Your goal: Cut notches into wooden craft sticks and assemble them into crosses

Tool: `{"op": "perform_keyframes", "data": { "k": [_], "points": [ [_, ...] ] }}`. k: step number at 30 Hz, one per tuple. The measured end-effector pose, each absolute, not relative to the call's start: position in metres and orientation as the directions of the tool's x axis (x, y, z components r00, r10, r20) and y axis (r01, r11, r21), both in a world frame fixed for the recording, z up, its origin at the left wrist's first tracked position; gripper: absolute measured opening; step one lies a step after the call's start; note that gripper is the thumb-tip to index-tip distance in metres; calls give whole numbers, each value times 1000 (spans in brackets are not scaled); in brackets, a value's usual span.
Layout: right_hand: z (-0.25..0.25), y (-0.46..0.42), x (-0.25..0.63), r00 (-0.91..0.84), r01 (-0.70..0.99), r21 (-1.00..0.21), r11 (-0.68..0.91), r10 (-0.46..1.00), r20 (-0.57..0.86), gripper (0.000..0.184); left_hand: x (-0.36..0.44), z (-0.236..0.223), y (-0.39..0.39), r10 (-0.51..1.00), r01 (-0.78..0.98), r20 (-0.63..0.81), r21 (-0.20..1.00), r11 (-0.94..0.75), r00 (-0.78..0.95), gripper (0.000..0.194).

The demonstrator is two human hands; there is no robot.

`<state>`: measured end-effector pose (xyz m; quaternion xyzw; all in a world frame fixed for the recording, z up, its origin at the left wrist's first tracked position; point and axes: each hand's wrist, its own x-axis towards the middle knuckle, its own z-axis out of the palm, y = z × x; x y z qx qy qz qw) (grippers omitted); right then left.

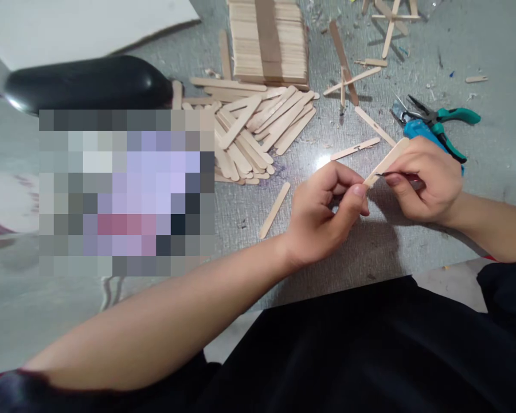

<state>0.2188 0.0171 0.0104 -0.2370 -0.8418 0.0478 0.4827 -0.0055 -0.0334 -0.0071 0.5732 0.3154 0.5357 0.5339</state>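
Note:
My left hand (322,215) pinches the lower end of a wooden craft stick (387,160) between thumb and fingers. The stick slants up to the right, its far end by the knuckles of my right hand (430,178). That hand is closed around a small tool with a thin dark tip (382,174). The tip touches the stick near my left thumb; the tool's kind I cannot make out, as my fingers cover most of it. Two notched craft sticks lie just beyond, one a notched stick (356,148) on the table. A plain stick (275,210) rests left of my left hand.
A banded stack of craft sticks (247,40) stands at the back, loose sticks (258,126) heaped before it. Pliers with green handles (456,116) lie beside a blue-handled tool (419,133). Joined sticks (346,80) stand behind. A black rounded object (90,85) and blurred patch are left.

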Motion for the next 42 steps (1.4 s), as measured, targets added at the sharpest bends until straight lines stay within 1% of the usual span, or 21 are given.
{"op": "perform_keyframes", "data": {
  "k": [4, 8, 13, 16, 20, 22, 26, 31, 36, 39, 42],
  "points": [
    [16, 15, 221, -451, 310, -415, 855, 517, 728, 2, -7, -8, -33, 928, -232, 272, 949, -215, 254, 34],
    [19, 15, 226, -517, 253, -447, 858, 511, 687, 2, -7, -11, -33, 928, -266, 271, 943, -202, 256, 31],
    [21, 16, 228, -537, 243, -446, 862, 502, 678, 5, -8, -10, -32, 912, -246, 310, 937, -247, 267, 25],
    [22, 15, 228, -552, 245, -420, 874, 482, 680, 5, -9, -8, -30, 901, -227, 325, 937, -265, 289, 24],
    [21, 14, 229, -541, 283, -422, 861, 507, 671, 8, -9, -5, -28, 871, -271, 383, 913, -305, 309, 19],
    [21, 14, 229, -542, 294, -413, 862, 506, 670, 8, -10, -3, -28, 873, -264, 363, 922, -284, 326, 18],
    [21, 15, 227, -530, 278, -394, 876, 482, 698, 4, -10, -2, -30, 902, -201, 264, 958, -204, 342, 18],
    [22, 15, 228, -519, 287, -378, 880, 475, 711, 5, -10, -2, -30, 899, -207, 281, 953, -220, 336, 19],
    [21, 14, 230, -525, 293, -425, 857, 515, 677, 7, -10, 0, -29, 893, -187, 292, 953, -240, 342, 19],
    [20, 16, 229, -504, 268, -405, 874, 485, 714, 5, -10, 1, -29, 889, -198, 309, 947, -254, 337, 18],
    [20, 17, 228, -516, 270, -382, 884, 468, 718, 5, -10, 3, -29, 886, -212, 324, 941, -265, 331, 19]
  ]
}}
